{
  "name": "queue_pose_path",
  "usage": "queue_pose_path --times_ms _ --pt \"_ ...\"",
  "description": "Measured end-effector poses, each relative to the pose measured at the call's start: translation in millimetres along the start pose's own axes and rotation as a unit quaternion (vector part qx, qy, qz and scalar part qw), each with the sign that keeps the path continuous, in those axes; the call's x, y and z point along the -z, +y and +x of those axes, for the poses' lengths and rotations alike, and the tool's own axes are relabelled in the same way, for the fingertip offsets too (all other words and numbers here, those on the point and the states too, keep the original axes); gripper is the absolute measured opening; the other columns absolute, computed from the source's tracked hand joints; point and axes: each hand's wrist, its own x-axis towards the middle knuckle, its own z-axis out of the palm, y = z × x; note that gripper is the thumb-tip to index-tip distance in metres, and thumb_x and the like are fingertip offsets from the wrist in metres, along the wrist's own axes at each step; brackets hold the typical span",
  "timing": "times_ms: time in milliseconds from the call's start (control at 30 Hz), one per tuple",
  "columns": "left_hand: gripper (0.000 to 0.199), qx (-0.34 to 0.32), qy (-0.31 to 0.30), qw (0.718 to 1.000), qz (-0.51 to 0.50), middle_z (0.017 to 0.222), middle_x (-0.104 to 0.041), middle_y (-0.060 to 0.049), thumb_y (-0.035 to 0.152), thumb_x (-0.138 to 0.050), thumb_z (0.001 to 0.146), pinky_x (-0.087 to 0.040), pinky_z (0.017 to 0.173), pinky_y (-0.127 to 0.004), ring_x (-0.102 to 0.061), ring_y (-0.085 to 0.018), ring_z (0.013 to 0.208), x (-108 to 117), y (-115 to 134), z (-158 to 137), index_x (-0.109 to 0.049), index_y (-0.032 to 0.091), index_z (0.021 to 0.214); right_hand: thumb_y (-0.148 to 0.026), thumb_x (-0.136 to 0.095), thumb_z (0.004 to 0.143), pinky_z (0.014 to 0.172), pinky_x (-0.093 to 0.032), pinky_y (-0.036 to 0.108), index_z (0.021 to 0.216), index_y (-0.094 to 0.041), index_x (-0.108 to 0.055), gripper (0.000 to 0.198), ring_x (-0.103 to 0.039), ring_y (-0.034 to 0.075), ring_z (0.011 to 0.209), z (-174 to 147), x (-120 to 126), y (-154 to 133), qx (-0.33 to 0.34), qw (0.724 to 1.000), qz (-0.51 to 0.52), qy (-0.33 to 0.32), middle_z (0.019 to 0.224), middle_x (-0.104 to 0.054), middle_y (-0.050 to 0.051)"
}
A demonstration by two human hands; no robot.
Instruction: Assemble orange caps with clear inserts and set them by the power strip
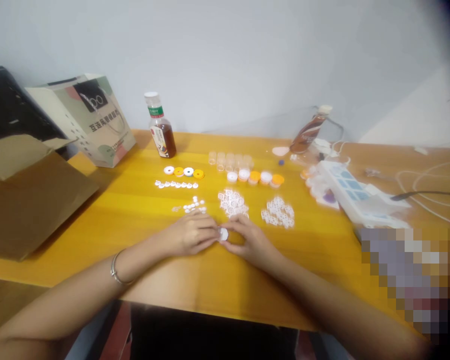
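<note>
The small white disc (223, 234) is sitting low over the yellow table (142, 210) between my two hands, and I'm pinching it from both sides, left hand (189, 235) fingertips closing on its left edge, right hand (247, 240) fingers curling around its right edge. Just beyond my knuckles two heaps of white lattice pieces (233, 202) are lying, with small white bits (194, 205) to their left. Farther back, rows of orange and white caps (255, 176) and a tea bottle (160, 127) are standing.

tea bottle (160, 127), paper bag (90, 117), cardboard box (26, 195), perhaps power strip (354, 192)
</note>
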Motion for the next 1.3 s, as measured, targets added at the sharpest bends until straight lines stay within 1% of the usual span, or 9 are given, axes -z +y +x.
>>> queue_pose_path --times_ms 133,433,600,667,733,800,867,1100,1300 --pt "0.016 0.054 0.039 0.995 -0.074 0.086 -0.062 -0.006 0.024 -0.05 0.084 -0.043 0.07 -0.028 -0.055 -0.014 0.077 -3.7 -0.6 2.7 -0.06 0.016 0.095 -0.022 -0.062 0.074 0.073 -0.049 0.031 0.096 -0.023 -0.061 0.022 -0.057 0.017 0.081 0.4 0.2 -1.0 -0.003 1.0 0.001 -0.001 0.087 -0.055 0.004" --pt "0.015 0.163 0.005 0.978 -0.13 0.082 -0.058 -0.004 0.019 -0.045 0.086 -0.043 0.071 -0.027 -0.054 -0.014 0.077 -14.7 7.4 8.9 -0.059 0.016 0.087 -0.019 -0.062 0.073 0.073 -0.048 0.029 0.091 -0.023 -0.062 0.018 -0.055 0.016 0.079 2.2 1.7 -4.3 -0.012 1.0 -0.003 -0.016 0.083 -0.054 0.003" --pt "0.015 0.161 0.013 0.983 -0.085 0.079 -0.058 -0.003 0.02 -0.044 0.087 -0.041 0.07 -0.029 -0.053 -0.014 0.075 -12.4 11.0 10.1 -0.058 0.016 0.084 -0.02 -0.062 0.073 0.075 -0.048 0.031 0.09 -0.021 -0.062 0.017 -0.055 0.016 0.08 2.6 2.6 -6.6 -0.025 0.999 0.033 -0.011 0.083 -0.056 0.003" --pt "0.015 0.159 0.027 0.985 -0.069 0.08 -0.058 -0.003 0.02 -0.043 0.087 -0.041 0.07 -0.029 -0.053 -0.015 0.075 -9.6 13.1 10.7 -0.057 0.016 0.085 -0.021 -0.061 0.073 0.074 -0.049 0.031 0.09 -0.021 -0.06 0.017 -0.056 0.015 0.076 2.7 1.4 -7.6 -0.05 0.995 0.091 -0.012 0.082 -0.058 0.003" --pt "0.016 0.156 0.044 0.985 -0.053 0.081 -0.059 -0.004 0.02 -0.043 0.088 -0.041 0.07 -0.03 -0.053 -0.015 0.075 -6.7 15.1 11.3 -0.057 0.016 0.086 -0.023 -0.06 0.074 0.072 -0.05 0.03 0.094 -0.021 -0.056 0.02 -0.059 0.013 0.074 2.8 -0.9 -8.5 -0.092 0.976 0.196 -0.026 0.082 -0.061 0.002" --pt "0.016 0.149 0.062 0.986 -0.036 0.081 -0.059 -0.005 0.021 -0.043 0.087 -0.041 0.069 -0.03 -0.052 -0.015 0.075 -4.5 16.2 11.7 -0.058 0.015 0.087 -0.024 -0.061 0.074 0.075 -0.051 0.03 0.098 -0.021 -0.052 0.025 -0.061 0.013 0.076 2.8 -3.6 -9.4 -0.136 0.942 0.307 -0.032 0.084 -0.064 0.001" --pt "0.016 0.141 0.081 0.986 -0.023 0.081 -0.059 -0.005 0.021 -0.044 0.087 -0.041 0.069 -0.031 -0.051 -0.015 0.074 -2.8 16.1 12.1 -0.059 0.015 0.087 -0.025 -0.063 0.072 0.082 -0.049 0.033 0.099 -0.022 -0.051 0.03 -0.063 0.013 0.081 2.8 -5.3 -10.3 -0.164 0.915 0.369 -0.02 0.087 -0.065 0.001" --pt "0.016 0.128 0.143 0.976 -0.102 0.086 -0.06 -0.006 0.019 -0.046 0.087 -0.044 0.073 -0.03 -0.053 -0.014 0.079 9.4 10.0 11.0 -0.059 0.016 0.094 -0.027 -0.067 0.069 0.086 -0.048 0.036 0.098 -0.022 -0.053 0.033 -0.063 0.014 0.084 2.7 -3.9 -8.8 -0.184 0.913 0.362 0.02 0.088 -0.065 0.002" --pt "0.014 0.133 0.107 0.982 -0.085 0.085 -0.06 -0.005 0.02 -0.049 0.085 -0.044 0.073 -0.03 -0.053 -0.013 0.08 8.4 6.4 6.5 -0.06 0.016 0.092 -0.027 -0.067 0.07 0.087 -0.047 0.034 0.098 -0.022 -0.052 0.032 -0.062 0.014 0.086 3.0 -5.4 -5.9 -0.182 0.912 0.365 0.033 0.088 -0.064 0.001"
